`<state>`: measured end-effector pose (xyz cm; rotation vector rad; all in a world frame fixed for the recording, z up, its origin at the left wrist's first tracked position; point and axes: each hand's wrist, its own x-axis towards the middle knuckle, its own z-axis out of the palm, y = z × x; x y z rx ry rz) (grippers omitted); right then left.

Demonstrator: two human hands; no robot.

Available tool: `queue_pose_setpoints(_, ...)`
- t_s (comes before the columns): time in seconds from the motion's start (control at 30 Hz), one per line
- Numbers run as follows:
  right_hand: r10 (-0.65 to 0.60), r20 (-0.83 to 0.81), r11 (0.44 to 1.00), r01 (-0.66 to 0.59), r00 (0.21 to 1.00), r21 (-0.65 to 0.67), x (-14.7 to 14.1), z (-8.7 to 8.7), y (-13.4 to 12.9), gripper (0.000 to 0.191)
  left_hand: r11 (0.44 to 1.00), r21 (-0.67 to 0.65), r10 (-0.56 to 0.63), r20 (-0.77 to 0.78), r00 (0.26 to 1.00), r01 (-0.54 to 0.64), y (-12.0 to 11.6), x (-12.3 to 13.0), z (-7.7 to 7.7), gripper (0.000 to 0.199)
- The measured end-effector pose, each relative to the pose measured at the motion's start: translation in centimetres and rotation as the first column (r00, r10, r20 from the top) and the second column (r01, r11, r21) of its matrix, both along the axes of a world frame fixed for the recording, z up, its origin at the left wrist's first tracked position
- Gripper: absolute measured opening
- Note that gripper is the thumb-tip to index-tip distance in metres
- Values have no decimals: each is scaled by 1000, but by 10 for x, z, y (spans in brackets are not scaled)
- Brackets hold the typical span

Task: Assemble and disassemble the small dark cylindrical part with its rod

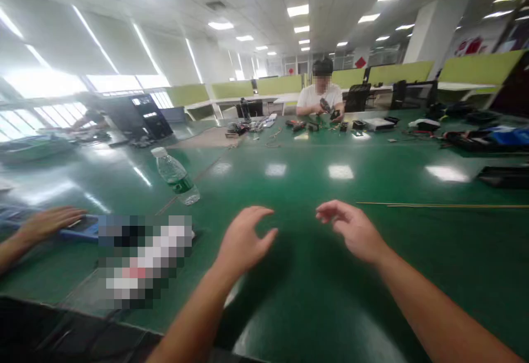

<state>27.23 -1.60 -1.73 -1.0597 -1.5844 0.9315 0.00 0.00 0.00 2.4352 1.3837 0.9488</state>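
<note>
My left hand (247,237) hovers over the green tabletop (301,275), thumb and fingers apart, with nothing between them. Facing it from the right is my right hand (350,225), its fingers loosely curved and the thumb apart, also holding nothing. A gap of bare green surface separates the two. A clear plastic bottle (176,177) with a white cap and green label stands to the left, beyond my left hand. Two thin rods (442,205) lie to the right, just past my right hand.
Another person's hand (53,220) rests at the far left on a blue object (80,229). A blurred-out white item (161,253) lies nearby. Across the table a person (320,96) holds a dark tool (325,105). Assorted parts and a black tray (504,177) occupy the far and right sides.
</note>
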Motion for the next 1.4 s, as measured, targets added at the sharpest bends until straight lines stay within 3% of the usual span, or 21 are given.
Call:
queue_pose_setpoints(0.1, -107, 121, 994, 106, 987, 9, 27, 1, 1, 34, 982, -60, -178, 53, 983, 181, 18, 67, -19, 41)
queue_pose_setpoints(0.17, -183, 202, 983, 183, 962, 19, 44, -3, 0, 31, 969, -63, -234, 72, 970, 239, 26, 95, -28, 46)
queue_pose_setpoints(0.27, -208, 354, 977, 208, 912, 38, 70, -12, -1, 31, 944, -119, -306, 42, 951, 309, 27, 112, -36, 58)
queue_pose_setpoints(0.37, -70, 542, 996, 89, 838, -9, 92, -20, -3, 48, 899, -204, -404, -47, 914, 387, 24, 118, -39, 87)
queue_pose_setpoints(0.43, 2, 593, 996, 50, 805, -71, 104, -22, -2, 56, 875, -234, -457, -117, 882, 423, 25, 124, -40, 92)
queue_pose_setpoints(0.6, 131, 657, 980, 4, 743, -201, 118, -24, 4, 64, 863, -258, -489, -208, 847, 435, 37, 142, -42, 30)
queue_pose_setpoints(0.67, 139, 673, 975, 19, 727, -221, 118, -24, 6, 58, 869, -253, -473, -175, 864, 424, 39, 147, -42, 39)
queue_pose_setpoints(0.77, 154, 690, 974, 10, 707, -227, 118, -25, 7, 47, 868, -242, -473, -138, 870, 434, 37, 156, -42, 85)
queue_pose_setpoints(0.8, 154, 692, 975, 8, 705, -224, 118, -25, 7, 44, 863, -240, -485, -148, 862, 445, 36, 161, -43, 87)
queue_pose_setpoints(0.93, 157, 653, 960, 42, 741, -278, 128, -28, 8, 36, 835, -248, -541, -203, 816, 491, 42, 185, -48, 33)
queue_pose_setpoints(1.0, 168, 603, 940, 58, 780, -337, 132, -28, 10, 22, 812, -247, -574, -176, 799, 529, 47, 192, -50, 22)
queue_pose_setpoints(1.13, 123, 516, 967, 14, 847, -254, 115, -25, 11, 11, 804, -214, -575, -39, 817, 555, 47, 173, -53, 25)
queue_pose_setpoints(1.3, -12, 297, 1000, 16, 955, -11, 58, -29, 6, 17, 920, -140, -330, 227, 916, 366, 34, 113, -55, 28)
queue_pose_setpoints(1.37, -16, 177, 999, 21, 984, -24, 41, -34, 5, 34, 948, -107, -263, 264, 928, 299, 33, 100, -56, 31)
queue_pose_setpoints(1.4, -46, 148, 999, 50, 988, -21, 36, -36, 5, 33, 953, -91, -255, 265, 930, 287, 34, 97, -57, 32)
